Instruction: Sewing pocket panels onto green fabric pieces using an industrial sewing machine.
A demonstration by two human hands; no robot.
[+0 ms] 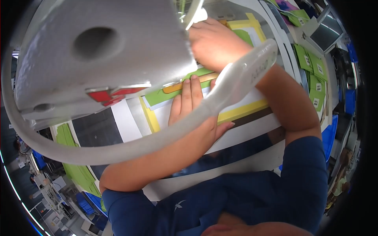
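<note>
My left hand (pixel 193 103) lies with its fingers stretched out, their tips on a green sheet (pixel 154 98) and against a narrow orange-yellow strip (pixel 172 88). Its thumb points off to the right. Across the strip, my right hand (pixel 217 44) reaches in beside the grey head of what looks like a sewing machine (pixel 130 47). Most of its fingers are hidden by the machine head and the bright glare, so I cannot see whether they hold anything. Beneath both hands lies a white board edged with yellow tape (pixel 244 111).
A flexible lamp (pixel 244 76) curves across in front of my left forearm, its light falling by my right hand. Green labelled pieces (pixel 315 84) lie at the right, with a screen (pixel 327 31) beyond. More green pieces (pixel 78 173) are stacked at the left.
</note>
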